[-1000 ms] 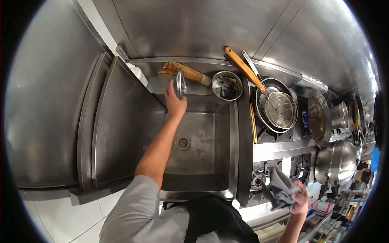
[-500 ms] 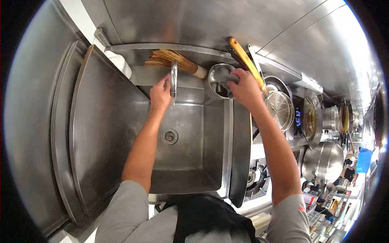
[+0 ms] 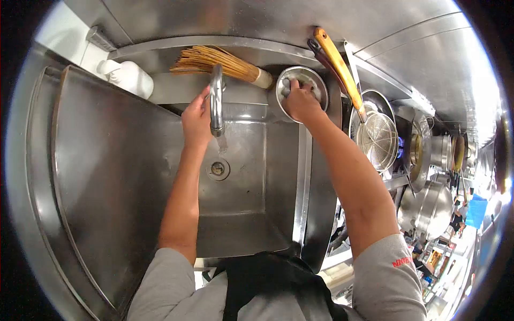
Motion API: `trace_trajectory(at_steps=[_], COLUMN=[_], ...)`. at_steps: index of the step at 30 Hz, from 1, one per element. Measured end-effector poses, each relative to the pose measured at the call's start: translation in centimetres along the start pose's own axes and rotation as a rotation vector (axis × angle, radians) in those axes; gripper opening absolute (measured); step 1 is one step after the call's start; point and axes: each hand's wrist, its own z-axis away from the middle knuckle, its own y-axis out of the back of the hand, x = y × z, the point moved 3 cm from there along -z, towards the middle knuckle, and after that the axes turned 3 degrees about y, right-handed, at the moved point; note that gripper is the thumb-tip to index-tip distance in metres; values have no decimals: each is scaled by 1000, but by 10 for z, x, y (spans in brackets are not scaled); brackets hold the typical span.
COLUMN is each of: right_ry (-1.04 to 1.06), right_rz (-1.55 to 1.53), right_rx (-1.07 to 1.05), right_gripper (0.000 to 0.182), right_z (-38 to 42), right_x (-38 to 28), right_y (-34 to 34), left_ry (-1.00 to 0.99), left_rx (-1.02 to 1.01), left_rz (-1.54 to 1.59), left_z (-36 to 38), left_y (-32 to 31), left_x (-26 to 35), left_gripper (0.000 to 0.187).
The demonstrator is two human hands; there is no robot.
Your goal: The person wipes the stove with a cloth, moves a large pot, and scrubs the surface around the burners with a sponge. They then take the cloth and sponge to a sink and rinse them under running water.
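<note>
My left hand (image 3: 197, 122) is at the metal faucet (image 3: 216, 101), its fingertips closed in behind the spout and partly hidden by it. A stream of water falls from the spout into the steel sink (image 3: 241, 184), over the drain (image 3: 218, 169). My right hand (image 3: 303, 101) reaches into a round metal pot (image 3: 324, 85) at the sink's back right corner. Its fingers are bent down inside, around something greyish-white that I cannot make out. A bundled bamboo brush (image 3: 225, 63) lies on the ledge behind the faucet.
Yellow-handled (image 3: 337, 64) utensils and a wire strainer (image 3: 378, 140) stand right of the pot. A white jug (image 3: 131, 78) sits at the back left. Large steel panels (image 3: 107, 176) lean over the sink's left side. Further right are a lit burner (image 3: 400, 147) and a big metal wok (image 3: 428, 208).
My right hand has gone from the pot's right rim down into it. More water now runs from the faucet. My left hand stays at the faucet while the view has shifted.
</note>
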Motion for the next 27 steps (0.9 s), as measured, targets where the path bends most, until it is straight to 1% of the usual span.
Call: trace_trajectory(at_steps=[1, 3, 4, 6, 7, 8, 9, 10, 11, 12, 14, 16, 17, 18, 20, 21, 22, 24, 25, 27], right_ry=[11, 37, 18, 196, 291, 215, 225, 234, 239, 329, 220, 105, 173, 239, 291, 276, 260, 357, 382, 326], right_rz=[18, 55, 162, 410, 533, 454, 464, 475, 486, 489, 229, -39, -29, -18, -118, -228, -340, -552, -670, -1116], right_rx=[3, 6, -10, -123, -170, -115, -172, -220, -265, -272, -49, 135, 220, 303, 406, 422, 436, 264, 190, 32], right_gripper=[58, 57, 47, 38, 36, 31, 31, 31, 31, 35, 39, 44, 43, 41, 38, 35, 33, 28, 34, 50], right_z=[-5, -12, -15, -16, -17, -20, -20, -19, -20, -24, -27, -14, -7, 8, 44, 86, 115, 138, 144, 135], right_x=[1, 0, -1, -3, -5, 0, -1, -3, -3, -2, 6, 16, 18, 14, 0, -22, -33, -37, -38, -37], right_y=[-4, -11, -14, -16, -15, -21, -23, -19, -14, -14, 4, 16, 25, 44, 82, 114, 128, 114, 103, 51], left_ry=[27, 85, 52, 280, 327, 373, 355, 452, 545, 570, 623, 563, 543, 562, 574, 579, 569, 551, 563, 577], left_rx=[18, 57, 27, 51, 64, 79, 88, 0, -93, -129, -196, -263, -298, -278, -317, -335, -355, -394, -337, -219], left_rz=[39, 115, 127, 252, 311, 371, 429, 439, 446, 476, 533, 463, 430, 419, 443, 453, 545, 726, 803, 952], left_z=[5, 18, 28, 55, 64, 74, 81, 89, 96, 97, 96, 93, 95, 96, 101, 103, 103, 104, 106, 108], left_y=[0, -4, -3, -9, -14, -18, -25, -30, -35, -38, -40, -36, -35, -35, -36, -37, -40, -45, -45, -40], left_x=[6, 11, 9, 7, -1, -8, -28, -31, -30, -28, -25, -26, -25, -16, 6, 14, 19, 28, 32, 48], left_gripper=[39, 43, 51, 51, 51, 51, 51, 54, 62, 59, 55, 51, 49, 45, 47, 48, 49, 50, 51, 52])
